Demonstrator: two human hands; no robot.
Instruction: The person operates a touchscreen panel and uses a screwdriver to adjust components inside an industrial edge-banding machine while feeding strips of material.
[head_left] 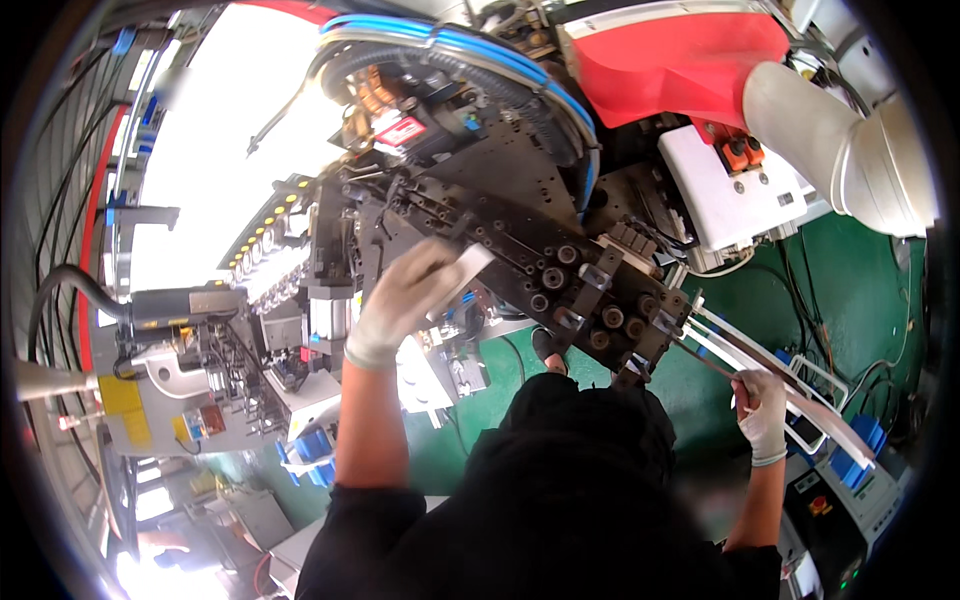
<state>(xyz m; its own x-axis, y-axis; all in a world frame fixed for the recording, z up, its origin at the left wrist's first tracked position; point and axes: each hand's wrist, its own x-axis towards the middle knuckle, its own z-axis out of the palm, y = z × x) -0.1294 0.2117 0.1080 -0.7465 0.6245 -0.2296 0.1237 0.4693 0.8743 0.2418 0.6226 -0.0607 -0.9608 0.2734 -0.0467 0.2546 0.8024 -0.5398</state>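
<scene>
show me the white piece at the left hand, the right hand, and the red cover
White piece (476, 262): head view, on its pale flat surface
Right hand (764, 410): head view, on the middle of the gloved hand
Red cover (672, 72): head view, on its broad red surface

Left hand (400, 305) gloved, blurred, fingers (437, 262) curled; bare forearm (372, 430) below them. Right hand (764, 412) gloved, fingers bent, wrist (768, 456) below them.

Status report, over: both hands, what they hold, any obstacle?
Left hand holding white piece near roller plate. Right hand holding thin strip beyond plate's end. Obstacle: cannot tell.
</scene>
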